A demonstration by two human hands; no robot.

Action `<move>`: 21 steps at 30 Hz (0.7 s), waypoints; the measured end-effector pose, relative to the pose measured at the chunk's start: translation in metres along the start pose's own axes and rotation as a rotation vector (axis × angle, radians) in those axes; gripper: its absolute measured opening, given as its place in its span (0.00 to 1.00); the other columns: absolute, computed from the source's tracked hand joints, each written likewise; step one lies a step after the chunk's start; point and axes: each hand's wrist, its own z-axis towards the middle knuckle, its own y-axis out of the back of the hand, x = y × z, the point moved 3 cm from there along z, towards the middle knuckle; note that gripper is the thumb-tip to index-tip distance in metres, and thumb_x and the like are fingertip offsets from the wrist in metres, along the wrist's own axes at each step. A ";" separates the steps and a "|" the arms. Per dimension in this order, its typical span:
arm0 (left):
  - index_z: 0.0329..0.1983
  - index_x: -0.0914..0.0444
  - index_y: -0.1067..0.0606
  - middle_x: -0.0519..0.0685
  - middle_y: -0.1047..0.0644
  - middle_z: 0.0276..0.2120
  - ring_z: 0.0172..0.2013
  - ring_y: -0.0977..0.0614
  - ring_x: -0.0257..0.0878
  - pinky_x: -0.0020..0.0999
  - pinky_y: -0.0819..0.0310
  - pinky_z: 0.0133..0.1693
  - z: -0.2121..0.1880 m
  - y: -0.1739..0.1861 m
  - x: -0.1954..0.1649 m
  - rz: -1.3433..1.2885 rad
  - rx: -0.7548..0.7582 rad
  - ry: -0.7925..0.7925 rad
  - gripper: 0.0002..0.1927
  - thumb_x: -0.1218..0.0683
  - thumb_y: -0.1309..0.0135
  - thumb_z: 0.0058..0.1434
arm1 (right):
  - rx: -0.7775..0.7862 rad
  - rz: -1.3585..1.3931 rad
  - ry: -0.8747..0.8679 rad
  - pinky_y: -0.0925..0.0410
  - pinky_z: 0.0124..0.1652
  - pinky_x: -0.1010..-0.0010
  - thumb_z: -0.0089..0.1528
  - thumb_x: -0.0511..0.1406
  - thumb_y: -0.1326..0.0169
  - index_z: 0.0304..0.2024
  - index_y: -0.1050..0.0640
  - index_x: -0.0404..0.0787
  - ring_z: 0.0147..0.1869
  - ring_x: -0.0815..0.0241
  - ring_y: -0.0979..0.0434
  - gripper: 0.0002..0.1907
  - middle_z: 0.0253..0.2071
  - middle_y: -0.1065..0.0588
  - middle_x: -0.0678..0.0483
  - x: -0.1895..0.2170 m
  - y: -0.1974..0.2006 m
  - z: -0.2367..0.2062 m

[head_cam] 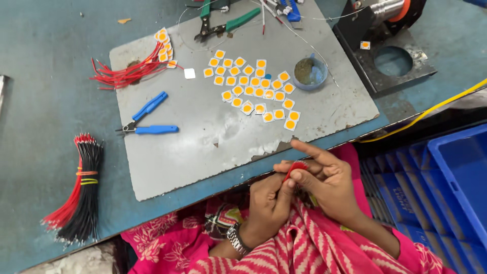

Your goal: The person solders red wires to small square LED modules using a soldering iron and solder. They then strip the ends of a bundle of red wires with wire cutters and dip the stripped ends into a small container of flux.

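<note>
starting at the left, a bundle of black and red wires (78, 193) lies near the table's 8 o'clock edge, its long axis running roughly 12 to 6 o'clock with a slight lean, tied with bands around the middle. moving right, on the grey mat (193, 152) i see a loose fan of red wires (127, 73) pointing from 9 toward 2 o'clock, and below it blue-handled cutters (149, 119) with the tip aimed at 9 o'clock. further right sits a cluster of small square yellow chips (256, 89), then a little round blue dish (310, 72) at about 1 o'clock of the mat, with green-handled pliers (225, 23) up at 12. now the hands, low at the table's near edge over the lap: my left hand (266, 203) comes up from 6 o'clock, fingers together and pinching the lower part of a short bunch of red wire pieces (295, 167). the right hand (329, 182) is just beside it at 3 o'clock, thumb and middle fingers closed on the same bunch while the index finger sticks out straight toward 10 o'clock. the red bunch lies between both sets of fingertips, touching both; its long axis looks to run from about 7 to 1 o'clock, the visible end pointing up toward the mat. neither hand is clearly nearer. at the far right a blue crate (456, 177) stands beside the table.
</note>
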 end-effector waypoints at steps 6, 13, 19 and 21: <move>0.33 0.68 0.25 0.48 0.24 0.20 0.20 0.23 0.34 0.31 0.32 0.24 -0.001 -0.001 0.012 -0.121 0.028 0.150 0.14 0.54 0.51 0.73 | -0.007 -0.157 0.072 0.23 0.47 0.71 0.65 0.28 0.45 0.59 0.23 0.30 0.49 0.61 0.16 0.19 0.48 0.17 0.41 0.000 -0.005 0.004; 0.38 0.69 0.21 0.48 0.27 0.20 0.20 0.27 0.34 0.31 0.35 0.25 0.007 0.012 -0.009 -0.009 0.023 0.065 0.12 0.56 0.49 0.72 | 0.082 -0.572 0.497 0.25 0.58 0.73 0.65 0.27 0.43 0.62 0.23 0.33 0.56 0.63 0.20 0.21 0.53 0.19 0.46 0.031 0.000 0.004; 0.41 0.67 0.19 0.45 0.26 0.20 0.19 0.25 0.34 0.31 0.32 0.25 -0.014 0.077 -0.042 0.021 0.235 0.092 0.11 0.56 0.50 0.71 | -0.031 -0.900 0.576 0.38 0.75 0.56 0.63 0.30 0.32 0.79 0.53 0.38 0.82 0.48 0.38 0.53 0.77 0.39 0.40 0.085 0.052 0.091; 0.42 0.66 0.18 0.46 0.23 0.23 0.22 0.21 0.36 0.32 0.29 0.28 -0.030 0.109 -0.054 0.042 0.317 -0.019 0.11 0.55 0.49 0.69 | -0.017 -1.016 0.503 0.37 0.73 0.54 0.59 0.34 0.28 0.80 0.54 0.39 0.82 0.46 0.38 0.58 0.78 0.40 0.39 0.084 0.061 0.115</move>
